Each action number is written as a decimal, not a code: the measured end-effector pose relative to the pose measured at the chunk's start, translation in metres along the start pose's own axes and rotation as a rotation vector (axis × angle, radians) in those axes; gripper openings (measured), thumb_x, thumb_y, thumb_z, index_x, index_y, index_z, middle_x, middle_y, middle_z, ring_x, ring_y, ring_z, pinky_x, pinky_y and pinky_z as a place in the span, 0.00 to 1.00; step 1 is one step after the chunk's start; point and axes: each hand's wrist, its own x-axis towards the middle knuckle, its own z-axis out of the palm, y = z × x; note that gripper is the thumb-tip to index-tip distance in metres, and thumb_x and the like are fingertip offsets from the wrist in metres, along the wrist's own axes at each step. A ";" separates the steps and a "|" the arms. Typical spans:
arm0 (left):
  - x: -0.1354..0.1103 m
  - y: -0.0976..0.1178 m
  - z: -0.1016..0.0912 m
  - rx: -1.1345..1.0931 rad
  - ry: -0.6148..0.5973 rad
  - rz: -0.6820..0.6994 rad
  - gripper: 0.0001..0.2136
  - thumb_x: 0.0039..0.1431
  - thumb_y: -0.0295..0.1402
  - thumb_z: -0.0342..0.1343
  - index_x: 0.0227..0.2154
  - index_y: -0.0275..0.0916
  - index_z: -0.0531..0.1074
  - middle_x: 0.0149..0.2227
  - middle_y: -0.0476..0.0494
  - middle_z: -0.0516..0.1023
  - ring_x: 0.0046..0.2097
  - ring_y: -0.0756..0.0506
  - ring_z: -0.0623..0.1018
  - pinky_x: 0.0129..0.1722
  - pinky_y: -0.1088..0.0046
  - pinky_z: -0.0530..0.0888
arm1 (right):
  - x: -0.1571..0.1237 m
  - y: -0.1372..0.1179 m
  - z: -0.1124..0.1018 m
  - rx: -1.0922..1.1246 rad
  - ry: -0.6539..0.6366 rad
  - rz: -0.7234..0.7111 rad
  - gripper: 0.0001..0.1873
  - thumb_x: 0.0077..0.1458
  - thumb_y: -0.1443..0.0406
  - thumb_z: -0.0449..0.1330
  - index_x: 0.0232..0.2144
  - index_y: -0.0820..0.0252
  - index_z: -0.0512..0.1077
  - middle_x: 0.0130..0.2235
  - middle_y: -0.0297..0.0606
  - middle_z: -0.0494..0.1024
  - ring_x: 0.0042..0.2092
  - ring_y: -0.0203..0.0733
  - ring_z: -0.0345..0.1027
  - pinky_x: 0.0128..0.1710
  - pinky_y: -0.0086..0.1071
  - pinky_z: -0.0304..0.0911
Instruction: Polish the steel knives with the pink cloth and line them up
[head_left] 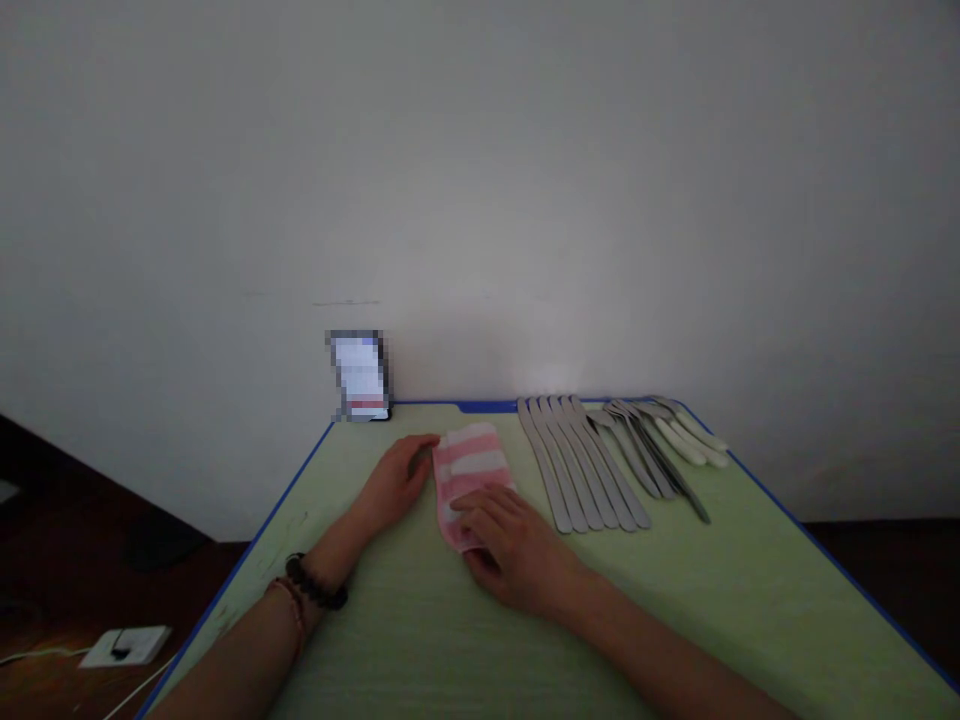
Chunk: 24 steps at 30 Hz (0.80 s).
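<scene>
A folded pink-and-white striped cloth (474, 468) lies on the light green table (420, 620). My left hand (397, 478) rests flat on the table with its fingertips touching the cloth's left edge, fingers open. My right hand (510, 545) lies palm down on the cloth's near end, fingers stretched over it. A dark bead bracelet (315, 585) sits on my left wrist.
Several metal knives (581, 465) lie side by side to the right of the cloth, with forks and white-handled pieces (671, 440) beyond them. A lit phone (360, 375) leans against the wall at the table's far left corner. A white power strip (124, 645) lies on the floor at left.
</scene>
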 end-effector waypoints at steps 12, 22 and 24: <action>-0.007 0.017 -0.002 0.121 -0.164 0.114 0.21 0.56 0.35 0.54 0.53 0.38 0.68 0.55 0.36 0.69 0.57 0.39 0.67 0.59 0.56 0.63 | -0.003 0.006 -0.002 -0.078 0.193 0.179 0.05 0.55 0.71 0.54 0.35 0.59 0.68 0.35 0.41 0.74 0.38 0.43 0.65 0.40 0.36 0.62; -0.003 0.014 -0.003 0.093 0.058 0.305 0.07 0.61 0.29 0.52 0.37 0.42 0.75 0.38 0.43 0.71 0.42 0.44 0.71 0.43 0.65 0.72 | -0.005 0.002 0.008 -0.055 -0.047 0.067 0.06 0.55 0.72 0.58 0.36 0.61 0.71 0.37 0.38 0.77 0.40 0.40 0.66 0.43 0.33 0.62; -0.003 0.016 -0.006 0.117 0.130 0.320 0.06 0.62 0.29 0.52 0.36 0.42 0.74 0.37 0.44 0.70 0.40 0.45 0.70 0.41 0.66 0.72 | -0.006 0.003 0.006 -0.050 -0.038 0.040 0.06 0.55 0.72 0.58 0.36 0.61 0.71 0.37 0.38 0.77 0.40 0.40 0.66 0.44 0.33 0.62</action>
